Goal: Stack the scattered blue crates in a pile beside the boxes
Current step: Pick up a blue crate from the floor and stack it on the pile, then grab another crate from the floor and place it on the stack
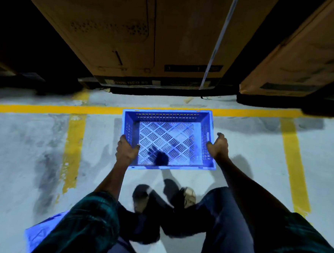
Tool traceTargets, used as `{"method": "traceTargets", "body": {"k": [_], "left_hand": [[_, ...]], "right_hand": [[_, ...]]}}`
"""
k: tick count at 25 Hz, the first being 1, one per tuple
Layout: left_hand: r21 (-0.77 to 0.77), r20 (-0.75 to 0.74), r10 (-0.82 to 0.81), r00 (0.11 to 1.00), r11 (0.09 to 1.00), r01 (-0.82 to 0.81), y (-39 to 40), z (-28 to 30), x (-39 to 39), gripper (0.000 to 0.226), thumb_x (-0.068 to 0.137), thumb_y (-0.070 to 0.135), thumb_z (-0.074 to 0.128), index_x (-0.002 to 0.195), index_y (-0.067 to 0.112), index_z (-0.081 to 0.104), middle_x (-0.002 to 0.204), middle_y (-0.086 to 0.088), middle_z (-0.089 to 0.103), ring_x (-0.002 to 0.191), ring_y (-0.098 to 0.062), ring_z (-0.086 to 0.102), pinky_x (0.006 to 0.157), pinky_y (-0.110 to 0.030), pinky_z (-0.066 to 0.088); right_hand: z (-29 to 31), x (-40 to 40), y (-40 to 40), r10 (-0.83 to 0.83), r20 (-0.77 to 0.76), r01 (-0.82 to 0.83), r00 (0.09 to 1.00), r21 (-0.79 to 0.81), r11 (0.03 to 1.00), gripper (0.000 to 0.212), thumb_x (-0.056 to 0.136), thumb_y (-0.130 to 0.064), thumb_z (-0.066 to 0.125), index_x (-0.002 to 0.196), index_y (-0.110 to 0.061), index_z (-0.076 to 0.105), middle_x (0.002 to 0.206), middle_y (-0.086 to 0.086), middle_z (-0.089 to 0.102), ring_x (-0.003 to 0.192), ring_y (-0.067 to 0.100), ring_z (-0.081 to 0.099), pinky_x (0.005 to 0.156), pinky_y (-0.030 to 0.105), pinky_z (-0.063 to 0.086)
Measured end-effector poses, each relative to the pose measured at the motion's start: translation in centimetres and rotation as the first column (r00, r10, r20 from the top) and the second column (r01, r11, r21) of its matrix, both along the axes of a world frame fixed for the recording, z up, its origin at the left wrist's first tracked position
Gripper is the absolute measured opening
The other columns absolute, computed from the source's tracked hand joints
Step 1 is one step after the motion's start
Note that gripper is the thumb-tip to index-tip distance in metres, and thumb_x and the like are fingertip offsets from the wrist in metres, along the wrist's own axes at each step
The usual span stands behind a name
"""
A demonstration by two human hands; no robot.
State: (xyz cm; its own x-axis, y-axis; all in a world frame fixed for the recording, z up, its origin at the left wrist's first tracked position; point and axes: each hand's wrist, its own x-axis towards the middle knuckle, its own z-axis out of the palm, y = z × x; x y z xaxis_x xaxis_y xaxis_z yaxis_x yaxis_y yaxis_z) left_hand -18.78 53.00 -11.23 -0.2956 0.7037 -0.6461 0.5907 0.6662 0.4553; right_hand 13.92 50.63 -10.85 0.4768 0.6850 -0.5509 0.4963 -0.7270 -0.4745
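A blue perforated plastic crate [168, 138] is held open side up above the grey concrete floor [22, 146], near the tall brown cardboard boxes [148, 36]; the left hand [126, 149] grips its left wall, thumb inside; the right hand [218, 145] grips its right wall; a yellow painted line [54, 107] runs beneath its far edge; another blue piece [40, 234], blurred, shows at the lower left.
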Motion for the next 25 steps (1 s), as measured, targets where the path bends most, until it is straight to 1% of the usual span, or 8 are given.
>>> {"method": "traceTargets", "body": {"k": [4,7,12,15,19,22,24,25], "left_hand": [[0.037,0.071,-0.069,0.995,0.997,0.066,-3.7,13.5,2.1,0.071,0.093,0.017,0.068,0.151,0.0,0.031,0.145,-0.025,0.052,0.133,-0.04,0.054,0.109,-0.048,0.044],[0.057,0.154,-0.102,0.983,0.994,0.094,-6.8,22.6,3.7,0.068,0.094,0.015,0.067,0.151,0.002,0.033,0.144,-0.021,0.054,0.13,-0.037,0.057,0.108,-0.045,0.046],[0.153,0.32,-0.287,0.903,0.956,0.25,-12.2,34.8,6.0,0.04,0.097,0.014,0.064,0.135,0.007,0.054,0.096,-0.01,0.067,0.089,-0.024,0.062,0.091,-0.041,0.053],[0.225,0.373,-0.402,0.836,0.914,0.339,-14.6,38.0,6.6,0.029,0.098,0.013,0.062,0.125,0.006,0.062,0.095,-0.014,0.072,0.09,-0.025,0.066,0.087,-0.035,0.052],[0.214,0.38,-0.586,0.715,0.808,0.549,-16.9,39.2,7.6,0.026,0.098,0.01,0.061,0.122,0.003,0.065,0.098,-0.019,0.072,0.088,-0.023,0.064,0.086,-0.036,0.053],[0.227,0.32,-0.751,0.578,0.653,0.722,-18.7,39.4,9.9,0.027,0.097,0.011,0.061,0.122,0.004,0.066,0.098,-0.012,0.071,0.089,-0.021,0.063,0.083,-0.032,0.051],[0.257,0.333,-0.817,0.472,0.56,0.788,-20.2,39.7,11.5,0.027,0.097,0.013,0.062,0.121,0.004,0.067,0.099,-0.01,0.07,0.09,-0.018,0.063,0.08,-0.022,0.05],[0.276,0.337,-0.851,0.402,0.498,0.822,-21.3,39.8,12.4,0.027,0.096,0.013,0.063,0.121,0.003,0.067,0.099,-0.009,0.069,0.089,-0.017,0.063,0.077,-0.015,0.048]], "right_hand": [[13.4,-1.2,-5.3,-0.025,-0.035,0.027,0.999,0.043,0.999,0.057,0.089,-0.01,0.061,0.14,0.005,0.04,0.133,0.029,0.05,0.125,0.041,0.051,0.103,0.04,0.041],[22.3,-3.1,-9.9,-0.062,-0.068,0.068,0.996,0.088,0.994,0.053,0.088,-0.006,0.062,0.136,0.005,0.045,0.131,0.027,0.053,0.124,0.041,0.052,0.104,0.04,0.042],[33.3,-5.6,-18.6,-0.242,-0.097,0.257,0.965,0.211,0.943,0.051,0.086,-0.008,0.065,0.135,-0.002,0.049,0.131,0.02,0.056,0.119,0.036,0.056,0.105,0.042,0.044],[36.3,-6.4,-23.3,-0.368,-0.103,0.382,0.924,0.202,0.902,0.054,0.088,-0.012,0.064,0.138,-0.004,0.047,0.135,0.016,0.054,0.121,0.031,0.056,0.106,0.043,0.044],[38.9,-8.8,-31.5,-0.616,-0.069,0.608,0.785,0.277,0.744,0.054,0.087,-0.011,0.066,0.137,-0.003,0.047,0.132,0.017,0.056,0.113,0.033,0.06,0.096,0.04,0.049],[39.3,-10.4,-37.5,-0.746,-0.047,0.729,0.665,0.26,0.633,0.052,0.089,-0.01,0.063,0.138,0.0,0.046,0.134,0.019,0.053,0.103,0.029,0.06,0.085,0.032,0.047],[39.5,-11.4,-41.2,-0.838,-0.055,0.822,0.543,0.238,0.517,0.05,0.09,-0.01,0.061,0.137,-0.001,0.046,0.132,0.021,0.055,0.098,0.028,0.06,0.083,0.035,0.048],[39.7,-11.9,-43.3,-0.878,-0.051,0.861,0.476,0.232,0.453,0.049,0.091,-0.011,0.061,0.136,-0.001,0.046,0.132,0.02,0.055,0.103,0.03,0.061,0.086,0.037,0.049]]}}
